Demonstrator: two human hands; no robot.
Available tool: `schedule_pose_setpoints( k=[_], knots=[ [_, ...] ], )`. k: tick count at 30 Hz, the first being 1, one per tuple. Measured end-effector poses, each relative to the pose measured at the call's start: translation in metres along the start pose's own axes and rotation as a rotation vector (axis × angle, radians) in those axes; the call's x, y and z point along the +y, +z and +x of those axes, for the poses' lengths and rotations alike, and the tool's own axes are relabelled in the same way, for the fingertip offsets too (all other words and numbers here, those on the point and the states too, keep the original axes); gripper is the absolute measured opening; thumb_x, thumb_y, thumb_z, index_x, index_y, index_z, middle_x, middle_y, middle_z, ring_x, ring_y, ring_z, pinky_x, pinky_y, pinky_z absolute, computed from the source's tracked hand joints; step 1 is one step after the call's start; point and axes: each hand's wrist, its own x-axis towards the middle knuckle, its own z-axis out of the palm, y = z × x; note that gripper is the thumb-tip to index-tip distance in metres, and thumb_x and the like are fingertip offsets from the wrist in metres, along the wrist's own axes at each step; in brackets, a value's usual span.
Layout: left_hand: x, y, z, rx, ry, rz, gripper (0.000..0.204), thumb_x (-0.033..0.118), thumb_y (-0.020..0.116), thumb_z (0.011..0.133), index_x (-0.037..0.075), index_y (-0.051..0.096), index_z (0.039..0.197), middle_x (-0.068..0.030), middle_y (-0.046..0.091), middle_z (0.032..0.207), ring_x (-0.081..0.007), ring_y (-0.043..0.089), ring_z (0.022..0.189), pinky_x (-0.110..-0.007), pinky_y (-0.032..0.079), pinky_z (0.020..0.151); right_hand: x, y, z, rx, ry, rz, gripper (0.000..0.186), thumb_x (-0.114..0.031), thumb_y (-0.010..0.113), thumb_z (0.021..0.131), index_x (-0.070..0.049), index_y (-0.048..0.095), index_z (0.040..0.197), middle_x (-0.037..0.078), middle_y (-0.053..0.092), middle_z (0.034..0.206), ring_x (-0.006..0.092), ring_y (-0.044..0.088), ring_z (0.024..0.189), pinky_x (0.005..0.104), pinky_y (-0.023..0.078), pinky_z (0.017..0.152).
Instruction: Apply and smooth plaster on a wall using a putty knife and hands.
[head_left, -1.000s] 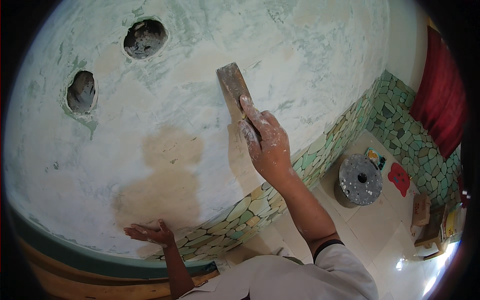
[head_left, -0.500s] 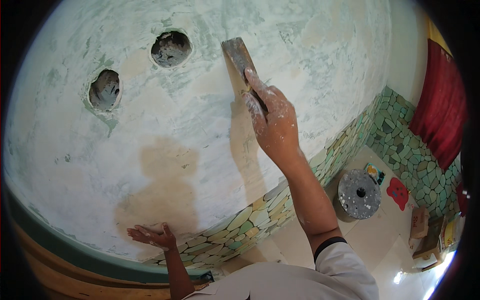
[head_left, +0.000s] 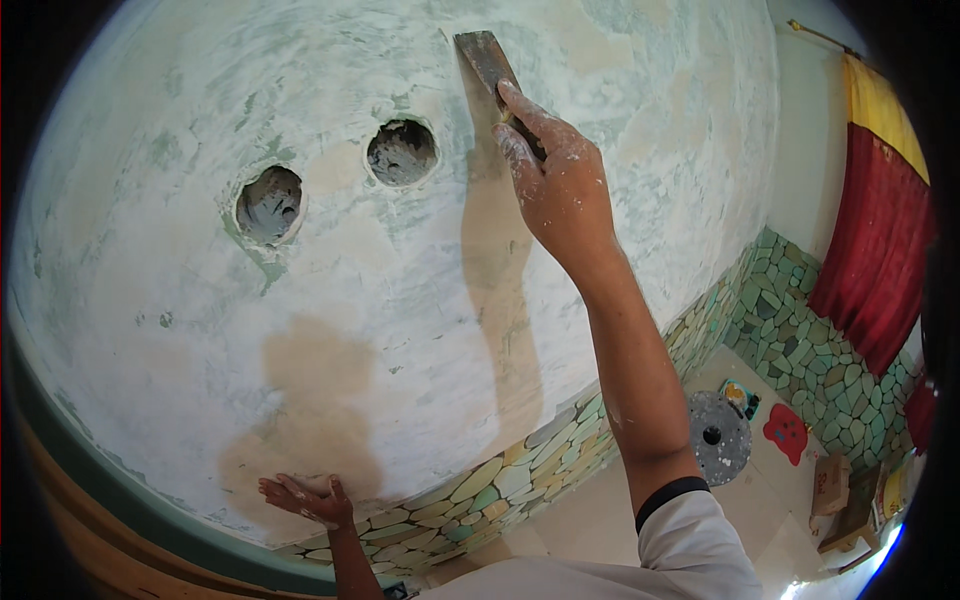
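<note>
My right hand (head_left: 562, 180), spotted with white plaster, grips a putty knife (head_left: 488, 62) with a wide, stained metal blade. The blade's far end lies at the wall (head_left: 400, 270), which is patchy white, beige and green. Left of the blade are two rough round holes, one nearer (head_left: 402, 153) and one farther left (head_left: 269, 205). Low on the left, my left hand (head_left: 310, 500) holds nothing; its fingers are spread beside the wall, with white smears on the palm. Whether it touches the surface I cannot tell. Shadows of my body and arm fall on the wall.
Stone mosaic (head_left: 480, 490) runs along the wall's base. On the tiled floor stand a round speckled grey object with a central hole (head_left: 722, 455), a red mat (head_left: 786, 434) and a cardboard box (head_left: 830, 484). A red and yellow curtain (head_left: 880, 230) hangs at the right.
My right hand and the putty knife have moved up the wall. The view has shifted, so the holes appear farther right and lower. My left hand stays low and open.
</note>
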Motion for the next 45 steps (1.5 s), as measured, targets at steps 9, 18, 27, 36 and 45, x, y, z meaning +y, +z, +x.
schedule_pose_setpoints(
  k=[9,18,27,36,45],
  knots=[
    [-0.020,0.004,-0.016,0.082,0.003,-0.003,0.054,0.037,0.032,0.098,0.008,0.028,0.144,-0.0233,0.020,0.149,-0.0433,0.018,0.138,-0.059,0.011,0.109,-0.012,0.020,-0.038,-0.004,-0.017,0.145,0.042,-0.003,0.053,0.089,0.002,0.048,0.130,0.018,0.060,0.121,0.0227,0.059,0.105,0.0301,0.044,0.091],
    [-0.013,0.008,-0.015,-0.011,-0.071,-0.108,0.050,0.030,0.034,0.097,0.003,0.033,0.139,-0.0279,0.016,0.149,-0.0470,0.008,0.139,-0.061,0.001,0.108,-0.058,0.019,-0.226,-0.116,0.461,0.651,0.065,-0.021,0.051,0.094,-0.002,0.017,0.145,0.005,0.049,0.078,0.0069,0.041,0.048,0.0196,0.036,0.040],
    [-0.023,-0.007,-0.023,-0.151,-0.086,-0.185,0.057,0.035,0.044,0.095,0.006,0.032,0.142,-0.0283,0.011,0.150,-0.0460,0.001,0.140,-0.062,-0.004,0.107,-0.101,0.030,-0.356,-0.517,1.130,1.005,0.040,-0.028,0.054,0.094,-0.006,0.040,0.124,0.004,0.049,0.080,0.0122,0.049,0.067,0.0265,0.046,0.056],
    [-0.115,-0.040,0.028,-0.142,-0.050,-0.135,0.083,0.056,0.057,0.083,0.010,0.026,0.145,-0.0267,0.006,0.152,-0.0443,-0.001,0.140,-0.063,-0.005,0.106,-0.161,0.092,-0.438,-0.712,1.309,1.004,0.016,-0.014,0.057,0.090,-0.010,0.044,0.100,0.002,0.051,0.081,0.0120,0.051,0.070,0.0261,0.045,0.066],
    [-0.160,-0.049,0.034,-0.139,-0.028,-0.139,0.087,0.059,0.058,0.082,0.011,0.025,0.146,-0.0263,0.007,0.152,-0.0437,-0.003,0.141,-0.061,-0.005,0.107,-0.186,0.140,-0.484,-0.692,1.176,0.741,0.016,-0.020,0.047,0.098,-0.008,0.047,0.088,-0.003,0.044,0.069,0.0069,0.041,0.061,0.0237,0.037,0.056]
  ],
)
